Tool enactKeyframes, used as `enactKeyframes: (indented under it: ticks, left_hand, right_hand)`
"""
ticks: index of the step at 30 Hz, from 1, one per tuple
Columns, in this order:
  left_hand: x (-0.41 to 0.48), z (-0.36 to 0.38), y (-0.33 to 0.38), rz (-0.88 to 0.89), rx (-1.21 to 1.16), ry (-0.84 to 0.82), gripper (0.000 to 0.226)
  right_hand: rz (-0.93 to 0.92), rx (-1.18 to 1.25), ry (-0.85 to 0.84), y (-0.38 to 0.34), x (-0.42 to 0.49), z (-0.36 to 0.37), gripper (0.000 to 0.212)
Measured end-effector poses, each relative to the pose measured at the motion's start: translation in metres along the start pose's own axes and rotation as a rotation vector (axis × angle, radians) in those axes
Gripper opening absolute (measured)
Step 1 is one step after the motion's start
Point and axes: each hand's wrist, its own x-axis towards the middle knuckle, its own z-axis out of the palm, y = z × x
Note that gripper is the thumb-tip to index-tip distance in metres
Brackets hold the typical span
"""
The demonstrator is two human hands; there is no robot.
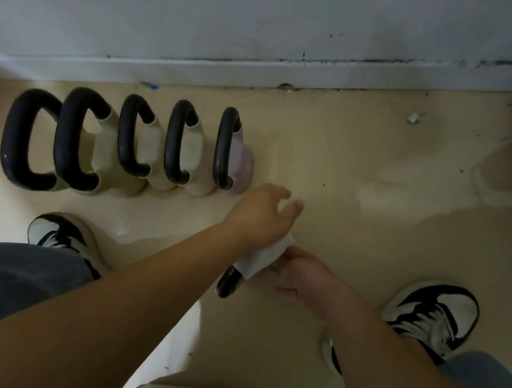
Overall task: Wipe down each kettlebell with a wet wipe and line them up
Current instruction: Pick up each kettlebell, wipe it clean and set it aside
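**Wet wipe (268, 256) wrapped on a kettlebell handle**

Nearest, the right hand (299, 278) is laying its close-set fingers (284, 256) against the wipe's right edge. Whether they are pinching it cannot be told. The wipe is covering the black handle of a kettlebell (228, 283) on the floor (371, 232). Just beyond, the left hand (261, 216) is hovering over the wipe, fingers loosely spread and blurred. Farthest, five kettlebells (132, 144) are standing in a row along the floor's far edge.

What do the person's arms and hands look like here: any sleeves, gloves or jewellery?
The left forearm and right forearm are bare to the frame's edge, no sleeve in view. The left hand and right hand wear no gloves; no watch, band or ring shows. The left fingertips are blurred.
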Motion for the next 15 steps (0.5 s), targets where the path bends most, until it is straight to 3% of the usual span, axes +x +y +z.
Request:
enactKeyframes:
  ticks: [2,4,7,10,12,15]
  left_hand:
    - [-0.013,0.009,-0.014,0.066,0.209,0.028,0.073]
    - [-0.025,0.013,-0.02,0.181,0.37,0.281,0.089]
    - [-0.039,0.014,-0.022,0.276,0.444,0.535,0.085]
    - [-0.043,0.026,-0.024,0.256,0.509,0.376,0.051]
    - [-0.038,0.033,-0.022,0.178,0.571,0.218,0.053]
    - [-0.024,0.033,-0.011,0.04,0.618,0.108,0.064]
  right_hand:
    - [-0.014,-0.012,0.014,-0.001,0.001,0.0,0.034]
    - [-0.012,-0.031,0.021,-0.002,0.002,0.0,0.028]
    - [-0.008,-0.02,0.007,-0.001,0.004,0.0,0.026]
    - [-0.011,-0.009,0.014,0.001,0.007,-0.002,0.031]
    - [-0.015,-0.029,0.019,0.0,0.007,-0.001,0.032]
    - [-0.027,-0.036,0.004,0.0,0.008,-0.002,0.036]
